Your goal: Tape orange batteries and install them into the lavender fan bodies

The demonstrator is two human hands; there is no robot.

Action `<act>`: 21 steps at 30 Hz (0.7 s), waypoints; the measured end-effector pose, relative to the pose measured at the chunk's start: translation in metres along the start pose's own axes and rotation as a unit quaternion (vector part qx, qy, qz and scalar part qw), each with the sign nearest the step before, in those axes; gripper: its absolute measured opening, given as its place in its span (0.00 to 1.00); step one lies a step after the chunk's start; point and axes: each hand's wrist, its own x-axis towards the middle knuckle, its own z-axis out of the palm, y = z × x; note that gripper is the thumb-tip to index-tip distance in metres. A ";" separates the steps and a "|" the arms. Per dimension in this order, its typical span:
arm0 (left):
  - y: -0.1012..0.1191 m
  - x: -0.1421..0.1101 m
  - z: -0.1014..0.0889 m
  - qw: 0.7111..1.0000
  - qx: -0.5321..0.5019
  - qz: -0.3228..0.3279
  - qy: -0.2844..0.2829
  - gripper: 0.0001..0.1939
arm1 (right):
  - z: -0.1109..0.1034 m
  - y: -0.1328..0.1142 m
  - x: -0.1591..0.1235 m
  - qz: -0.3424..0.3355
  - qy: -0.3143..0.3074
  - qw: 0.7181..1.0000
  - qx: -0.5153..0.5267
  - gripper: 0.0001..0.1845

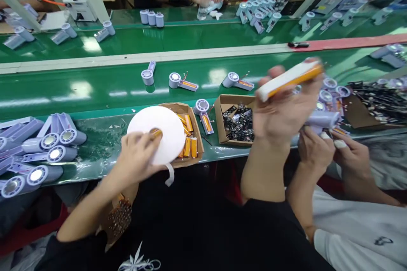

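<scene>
My left hand (pixel 138 154) grips a large white roll of tape (pixel 168 135) near its centre hole. A loose tape end (pixel 170 175) hangs off the roll's lower edge. Raised above the bench, my right hand (pixel 281 112) is blurred by motion, its fingers closed around an orange battery (pixel 294 82) with a white strip along one face. Under the roll stands a cardboard box (pixel 199 146) of orange batteries, partly covered. Beside it lies a lilac fan housing (pixel 203 114) with an orange battery in its handle.
A second cardboard box (pixel 219 112) holds small black parts. Lilac fan housings (pixel 51 146) are piled at the left. More stand on the green conveyor belt (pixel 121 80). Close on my right, a co-worker's hands (pixel 318 152) hold a housing. Other people sit across the line.
</scene>
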 end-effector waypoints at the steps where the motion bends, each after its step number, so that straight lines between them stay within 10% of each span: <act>1: -0.025 0.023 -0.008 0.998 -0.034 0.020 -0.051 0.47 | 0.002 -0.001 -0.003 -0.027 0.016 0.999 0.012 0.32; 5: -0.110 0.144 -0.015 0.980 -0.145 0.062 -0.118 0.30 | 0.017 0.010 -0.045 -0.074 0.091 0.991 0.065 0.34; 8: -0.147 0.237 0.008 0.991 -0.037 -0.128 0.004 0.30 | 0.015 0.022 -0.070 -0.030 0.091 0.994 0.059 0.33; 11: -0.169 0.302 0.035 0.968 0.067 -0.243 -0.024 0.37 | 0.006 0.025 -0.079 0.008 0.078 0.996 0.040 0.35; 15: -0.197 0.326 0.054 0.973 0.048 -0.199 -0.105 0.29 | -0.013 0.016 -0.077 0.028 0.026 0.999 0.014 0.31; 21: -0.243 0.286 0.059 0.977 0.013 -0.135 -0.162 0.14 | 0.003 0.004 -0.027 0.015 -0.109 0.992 -0.064 0.23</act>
